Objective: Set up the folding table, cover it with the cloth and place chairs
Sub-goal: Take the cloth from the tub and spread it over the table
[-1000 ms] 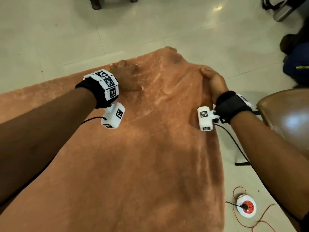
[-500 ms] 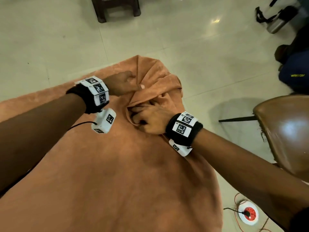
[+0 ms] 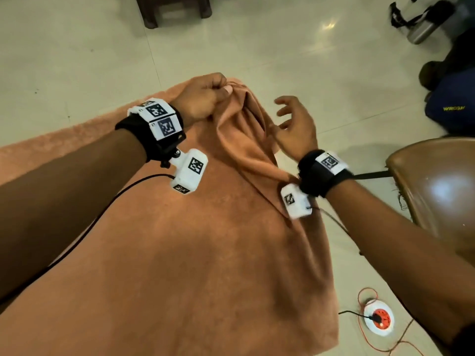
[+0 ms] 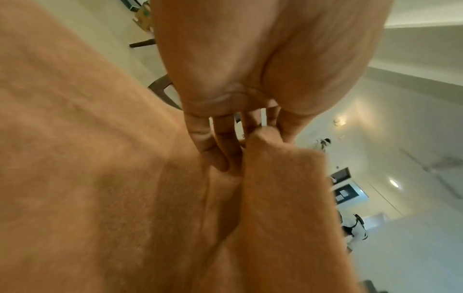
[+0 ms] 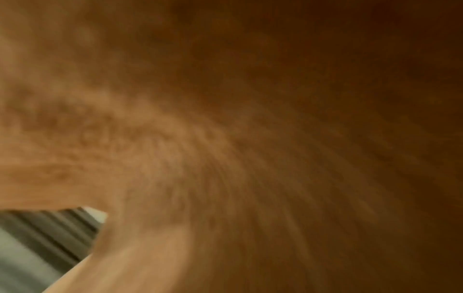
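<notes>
Orange cloth point(image 3: 205, 240) bunched at table's far corner: left hand point(image 3: 203, 98) pinches the fold, right hand point(image 3: 295, 124) splayed empty; tug outward, flatten.

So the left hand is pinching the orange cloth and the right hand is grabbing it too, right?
Not quite. The left hand does pinch the orange cloth, but the right hand is not grabbing it: its fingers are spread open beside the raised fold. The head view shows this.
</notes>
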The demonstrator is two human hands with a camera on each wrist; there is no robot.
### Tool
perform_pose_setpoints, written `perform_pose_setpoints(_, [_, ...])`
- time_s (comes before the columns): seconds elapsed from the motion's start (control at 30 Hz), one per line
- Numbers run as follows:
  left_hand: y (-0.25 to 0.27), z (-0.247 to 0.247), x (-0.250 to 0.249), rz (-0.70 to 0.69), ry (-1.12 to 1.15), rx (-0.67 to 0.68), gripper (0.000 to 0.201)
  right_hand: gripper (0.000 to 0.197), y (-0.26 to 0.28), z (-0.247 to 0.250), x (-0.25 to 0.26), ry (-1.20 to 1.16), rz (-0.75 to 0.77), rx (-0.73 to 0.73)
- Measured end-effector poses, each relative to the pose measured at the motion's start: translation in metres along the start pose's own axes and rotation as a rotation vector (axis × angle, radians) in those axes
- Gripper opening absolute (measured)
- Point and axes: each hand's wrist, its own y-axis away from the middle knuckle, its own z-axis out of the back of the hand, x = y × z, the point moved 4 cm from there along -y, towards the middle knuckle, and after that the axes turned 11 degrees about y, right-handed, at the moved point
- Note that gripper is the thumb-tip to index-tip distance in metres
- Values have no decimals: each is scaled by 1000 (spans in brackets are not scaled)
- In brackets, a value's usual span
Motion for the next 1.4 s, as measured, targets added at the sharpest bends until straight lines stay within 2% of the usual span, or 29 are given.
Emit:
perform_pose_setpoints(0.07, [9, 2, -10, -1, 87, 28, 29, 71, -24, -4, -16, 14, -123, 174])
perform_pose_setpoints(0.13, [13, 1, -12, 8, 159, 70, 25, 78, -39, -13, -17, -17, -139, 358])
perform_pose_setpoints(0.17, [15, 0, -12, 16, 190, 85, 22, 74, -44, -19, -13, 9, -118, 413])
perform_pose_setpoints(0.23, [19, -4, -11, 17, 221, 115, 17, 48, -53, -33, -2, 219, -26, 473])
perform_pose_setpoints(0.27, [21, -7, -10, 17, 217, 125, 17, 34, -58, -37, 2, 375, 23, 465])
perform_pose_setpoints(0.3, [21, -8, -10, 22, 193, 122, 18, 28, -63, -37, 6, 512, 56, 438])
perform_pose_setpoints(0.37, [24, -4, -6, 59, 128, 46, 22, 29, -76, -24, 11, 661, 78, 402])
perform_pose_setpoints(0.47, [29, 4, 4, 43, 118, -29, 26, 49, -106, 17, 20, 706, 54, 313])
perform_pose_setpoints(0.53, [35, 5, 7, 45, 119, -40, 28, 62, -128, 41, 37, 708, 91, 187])
perform_pose_setpoints(0.63, [33, 3, 5, 34, 144, -125, 29, 63, -160, 46, 72, 533, 131, 28])
perform_pose_setpoints(0.7, [28, 5, 4, 56, 148, -210, 28, 76, -173, 31, 85, 408, 150, 65])
perform_pose_setpoints(0.77, [24, 10, 15, 118, 109, -277, 25, 91, -169, 9, 93, 465, 203, 219])
perform_pose_setpoints(0.8, [23, 13, 23, 150, 56, -297, 23, 93, -159, 0, 95, 499, 216, 325])
perform_pose_setpoints(0.83, [22, 16, 30, 171, -13, -304, 22, 92, -149, -10, 92, 527, 222, 416])
perform_pose_setpoints(0.9, [23, 22, 44, 214, -125, -305, 23, 82, -128, -23, 81, 550, 217, 503])
perform_pose_setpoints(0.97, [25, 29, 53, 257, -156, -351, 28, 57, -112, -34, 49, 560, 77, 565])
perform_pose_setpoints(1.0, [25, 30, 56, 274, -146, -362, 31, 51, -103, -40, 31, 538, -24, 643])
perform_pose_setpoints(1.07, [24, 29, 64, 322, -77, -357, 29, 39, -84, -52, 3, 366, -179, 787])
perform_pose_setpoints(1.13, [23, 26, 66, 354, -34, -342, 26, 24, -76, -61, -10, 202, -225, 788])
perform_pose_setpoints(1.2, [20, 23, 67, 370, -39, -310, 29, 23, -71, -67, -12, 66, -267, 760])
perform_pose_setpoints(1.3, [17, 24, 67, 388, -27, -269, 22, 21, -73, -68, -5, 2, -239, 712])
perform_pose_setpoints(1.4, [14, 22, 67, 434, -24, -229, 29, 17, -78, -61, -6, -71, -255, 698])
